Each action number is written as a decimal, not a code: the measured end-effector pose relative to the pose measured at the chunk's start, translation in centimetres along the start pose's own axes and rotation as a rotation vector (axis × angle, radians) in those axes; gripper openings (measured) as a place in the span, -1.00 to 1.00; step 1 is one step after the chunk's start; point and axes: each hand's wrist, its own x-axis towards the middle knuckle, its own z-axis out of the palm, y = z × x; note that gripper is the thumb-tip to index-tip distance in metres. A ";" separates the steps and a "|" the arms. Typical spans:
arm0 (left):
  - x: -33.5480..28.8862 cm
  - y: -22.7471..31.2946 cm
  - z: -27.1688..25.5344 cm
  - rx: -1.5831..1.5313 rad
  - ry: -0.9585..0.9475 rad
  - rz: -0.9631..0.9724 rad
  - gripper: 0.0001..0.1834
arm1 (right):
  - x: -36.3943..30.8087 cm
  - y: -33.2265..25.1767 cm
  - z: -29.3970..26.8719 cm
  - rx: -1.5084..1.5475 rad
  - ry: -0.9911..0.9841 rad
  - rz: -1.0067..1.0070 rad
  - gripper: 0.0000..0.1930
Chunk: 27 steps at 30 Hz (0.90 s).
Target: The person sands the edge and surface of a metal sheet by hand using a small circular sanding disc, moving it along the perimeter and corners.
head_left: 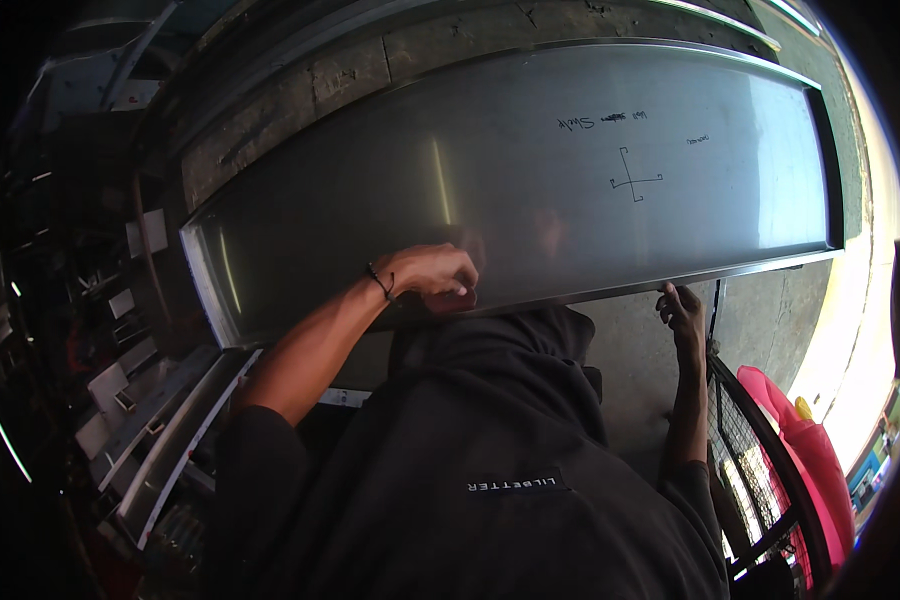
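Left hand: fingers curled into loose fist at near side of large grey metal panel; cannot tell whether anything is pinched inside. Dark cord bracelet just behind it, on wrist.
Right hand: fingers bent, tips at panel's near rim; seems to touch, though grasp cannot be told from this angle.
Panel spreads beyond both hands; drawn black cross ahead of right hand. Wire mesh, pink sheet behind right hand, to its right.
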 end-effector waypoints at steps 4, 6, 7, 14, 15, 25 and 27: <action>5.2 6.0 -1.7 -0.087 0.077 0.123 -0.76 | 0.2 0.0 0.4 0.034 -0.016 -0.041 -0.55; 5.8 6.6 -1.7 -0.085 0.106 0.170 -0.77 | 0.0 -0.1 0.2 0.017 -0.001 -0.030 -0.56; 5.0 6.3 -1.8 -0.082 0.102 0.169 -0.77 | 0.0 -0.1 0.2 0.007 0.018 -0.019 -0.56; -1.5 -1.4 0.5 0.009 -0.013 -0.055 -0.78 | -0.1 0.4 0.3 0.049 0.015 -0.024 -0.56; 0.3 0.3 0.0 0.011 -0.006 -0.004 -0.78 | 0.2 0.8 0.2 0.050 0.014 -0.030 -0.56; -2.6 0.1 0.7 -0.064 0.047 -0.091 -0.79 | 0.1 0.4 0.1 0.018 0.013 -0.037 -0.53; -3.5 -1.7 1.5 -0.077 0.035 -0.120 -0.80 | 0.0 0.0 0.5 0.014 0.014 -0.041 -0.53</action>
